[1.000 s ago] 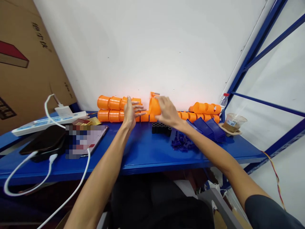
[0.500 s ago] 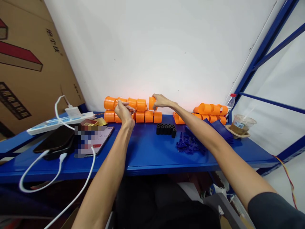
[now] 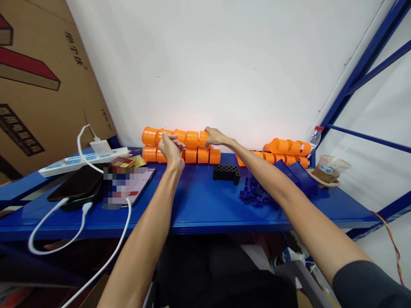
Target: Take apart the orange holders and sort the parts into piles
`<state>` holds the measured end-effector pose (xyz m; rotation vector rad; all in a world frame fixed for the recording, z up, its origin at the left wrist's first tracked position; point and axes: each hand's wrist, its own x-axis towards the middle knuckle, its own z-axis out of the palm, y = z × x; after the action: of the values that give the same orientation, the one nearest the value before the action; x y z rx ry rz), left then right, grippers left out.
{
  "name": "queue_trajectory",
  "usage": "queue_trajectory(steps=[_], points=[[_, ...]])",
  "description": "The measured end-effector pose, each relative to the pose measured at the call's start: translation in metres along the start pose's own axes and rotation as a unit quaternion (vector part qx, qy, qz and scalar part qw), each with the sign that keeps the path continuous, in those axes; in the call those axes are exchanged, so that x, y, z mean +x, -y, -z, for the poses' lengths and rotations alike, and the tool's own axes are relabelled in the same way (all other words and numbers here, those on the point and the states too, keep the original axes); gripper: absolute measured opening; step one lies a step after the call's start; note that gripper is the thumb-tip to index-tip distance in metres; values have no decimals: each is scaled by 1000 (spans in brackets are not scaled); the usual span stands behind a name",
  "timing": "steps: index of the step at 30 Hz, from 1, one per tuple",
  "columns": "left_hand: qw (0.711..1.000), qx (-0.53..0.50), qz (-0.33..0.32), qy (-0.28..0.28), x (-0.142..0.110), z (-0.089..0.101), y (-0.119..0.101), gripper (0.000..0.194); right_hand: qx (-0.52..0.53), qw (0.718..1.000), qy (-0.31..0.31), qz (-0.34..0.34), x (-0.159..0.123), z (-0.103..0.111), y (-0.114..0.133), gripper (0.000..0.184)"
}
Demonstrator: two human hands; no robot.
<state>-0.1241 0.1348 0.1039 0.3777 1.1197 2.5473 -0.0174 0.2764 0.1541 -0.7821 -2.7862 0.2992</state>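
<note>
Orange plastic cups (image 3: 192, 139) lie on their sides in two stacked rows against the wall. My right hand (image 3: 215, 136) is closed round the orange cup (image 3: 203, 139) at the right end of the upper row, with its thumb and fingers on the cup's end. That cup sits close against its neighbour. My left hand (image 3: 172, 149) is in front of the rows, fingers stretched out and apart, holding nothing that I can see. It hides parts of several cups behind it.
Black short tubes (image 3: 226, 173), blue plastic pieces (image 3: 255, 192) and blue sheets (image 3: 298, 177) lie right of centre. More orange parts (image 3: 289, 146), a bottle (image 3: 316, 136) and a drink cup (image 3: 327, 169) stand right. Phones (image 3: 78, 184) and a power strip (image 3: 86, 160) are left.
My right hand has moved the orange cup left, closing the gap to the upper row. My left hand stays in front of the rows. The view has shifted slightly.
</note>
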Motion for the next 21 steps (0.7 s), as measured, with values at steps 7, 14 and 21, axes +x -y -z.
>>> queue_trajectory(steps=[7, 14, 21], points=[[1000, 5, 3, 5, 0, 1, 0, 36, 13, 1000, 14, 19, -2, 13, -9, 87], [1000, -1, -7, 9, 3, -1, 5, 36, -19, 995, -90, -46, -38, 93, -61, 66], [1000, 10, 1, 29, -3, -3, 3, 33, -126, 989, 32, -69, -96, 64, -97, 65]])
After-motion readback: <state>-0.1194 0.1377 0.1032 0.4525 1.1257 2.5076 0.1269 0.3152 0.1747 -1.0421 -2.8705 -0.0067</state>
